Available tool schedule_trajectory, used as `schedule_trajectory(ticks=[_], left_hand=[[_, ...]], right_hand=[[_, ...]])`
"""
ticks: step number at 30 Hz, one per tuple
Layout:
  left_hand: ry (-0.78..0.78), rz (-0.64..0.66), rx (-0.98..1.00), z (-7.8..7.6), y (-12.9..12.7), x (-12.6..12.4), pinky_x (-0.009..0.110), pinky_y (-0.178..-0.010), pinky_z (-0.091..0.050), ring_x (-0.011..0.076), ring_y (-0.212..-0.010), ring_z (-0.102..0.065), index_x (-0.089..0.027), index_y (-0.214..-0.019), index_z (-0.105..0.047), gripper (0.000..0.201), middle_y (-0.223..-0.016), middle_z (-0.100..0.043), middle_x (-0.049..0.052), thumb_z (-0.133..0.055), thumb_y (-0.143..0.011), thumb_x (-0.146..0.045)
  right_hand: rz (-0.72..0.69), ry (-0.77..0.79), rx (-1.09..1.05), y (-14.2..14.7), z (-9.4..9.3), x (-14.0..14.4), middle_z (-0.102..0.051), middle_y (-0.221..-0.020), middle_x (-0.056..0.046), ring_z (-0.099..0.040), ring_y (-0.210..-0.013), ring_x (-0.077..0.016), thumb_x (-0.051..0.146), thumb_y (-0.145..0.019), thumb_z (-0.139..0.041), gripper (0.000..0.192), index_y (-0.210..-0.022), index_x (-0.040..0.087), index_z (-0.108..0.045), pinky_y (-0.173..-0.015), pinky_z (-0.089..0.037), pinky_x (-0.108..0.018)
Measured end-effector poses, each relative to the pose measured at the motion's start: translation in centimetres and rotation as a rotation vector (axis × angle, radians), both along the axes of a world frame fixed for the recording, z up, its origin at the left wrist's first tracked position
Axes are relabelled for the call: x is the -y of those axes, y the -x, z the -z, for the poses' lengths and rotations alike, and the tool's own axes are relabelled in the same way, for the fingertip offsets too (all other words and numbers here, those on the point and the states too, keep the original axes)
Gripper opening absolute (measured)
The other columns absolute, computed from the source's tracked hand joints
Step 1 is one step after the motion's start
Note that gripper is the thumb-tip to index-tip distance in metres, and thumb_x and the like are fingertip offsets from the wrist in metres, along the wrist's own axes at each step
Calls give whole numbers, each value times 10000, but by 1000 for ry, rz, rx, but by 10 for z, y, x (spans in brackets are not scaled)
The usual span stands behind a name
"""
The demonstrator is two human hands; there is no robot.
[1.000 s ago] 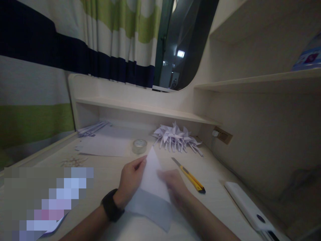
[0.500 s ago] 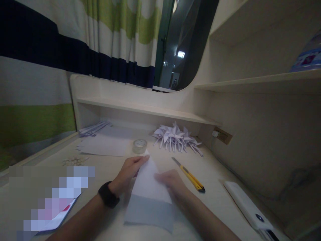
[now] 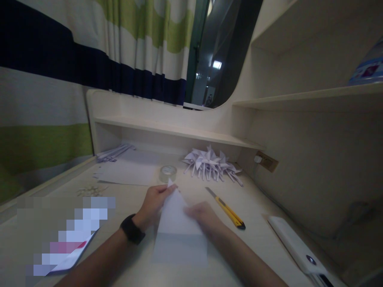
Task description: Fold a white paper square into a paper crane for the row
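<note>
Left hand (image 3: 154, 201) is pinching the folded paper (image 3: 176, 223) at its tip; right hand (image 3: 203, 215) is pressing it flat, fingers extended, beside the utility knife (image 3: 228, 209).

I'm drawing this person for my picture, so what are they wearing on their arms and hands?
Both arms are bare, with no sleeves showing. The left hand has a black band around its wrist, like a watch or fitness strap; its face can't be seen. The right hand wears nothing: no glove, ring or band shows, though it looks a bit blurred.

Dim room: striped curtain (image 3: 89, 52) behind a pale table (image 3: 257, 223), low shelf (image 3: 167, 129) along its far edge, dark window (image 3: 215, 59).
</note>
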State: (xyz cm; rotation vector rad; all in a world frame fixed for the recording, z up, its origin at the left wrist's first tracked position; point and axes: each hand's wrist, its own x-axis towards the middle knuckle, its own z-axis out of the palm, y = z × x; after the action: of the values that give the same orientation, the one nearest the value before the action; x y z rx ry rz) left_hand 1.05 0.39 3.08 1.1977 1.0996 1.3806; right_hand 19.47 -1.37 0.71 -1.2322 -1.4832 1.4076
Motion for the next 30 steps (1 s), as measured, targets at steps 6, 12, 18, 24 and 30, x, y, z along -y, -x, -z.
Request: schedule_trajectory(ticks=[6,12,18,24,30], left_hand=[[79,6,114,0,4,-1,220,-463,-368,128,-489,-536,-98,-678,-729,319,-594,-665,59,-760,-632,-413],[80,-12,154,-6,3,4,211,-436,-342,113,-463,-510,-96,-666,-723,289,-572,-656,49,-770,-621,-377],[72,-50,135,-5,9,-2,218,-427,-325,114,-448,-492,-79,-696,-729,340,-536,-632,43,-772,-617,-407],[74,-31,179,-11,11,1,215,-417,-319,106,-435,-476,-89,-665,-700,315,-519,-607,19,-779,-609,-389],[50,-102,300,-10,33,-13,221,-451,-379,127,-496,-537,-96,-702,-680,337,-585,-631,19,-798,-581,-387]], right_hand=[[-76,-46,138,-4,3,-5,-512,-435,24,-374,-402,-67,533,-646,-733,449,-503,121,-628,-422,-254,-217],[-163,-41,199,-11,5,-11,-525,-461,20,-391,-410,-67,498,-681,-722,415,-531,120,-642,-424,-256,-217],[-275,-42,235,-17,-7,-10,-487,-415,41,-383,-390,-59,553,-644,-726,469,-487,124,-620,-416,-292,-207],[-412,88,229,-27,-7,-13,-626,-523,-18,-562,-464,-107,570,-612,-740,474,-592,100,-684,-485,-442,-213],[-616,248,305,-55,-16,-23,-698,-652,-67,-659,-580,-152,442,-623,-752,347,-685,102,-716,-573,-516,-242]])
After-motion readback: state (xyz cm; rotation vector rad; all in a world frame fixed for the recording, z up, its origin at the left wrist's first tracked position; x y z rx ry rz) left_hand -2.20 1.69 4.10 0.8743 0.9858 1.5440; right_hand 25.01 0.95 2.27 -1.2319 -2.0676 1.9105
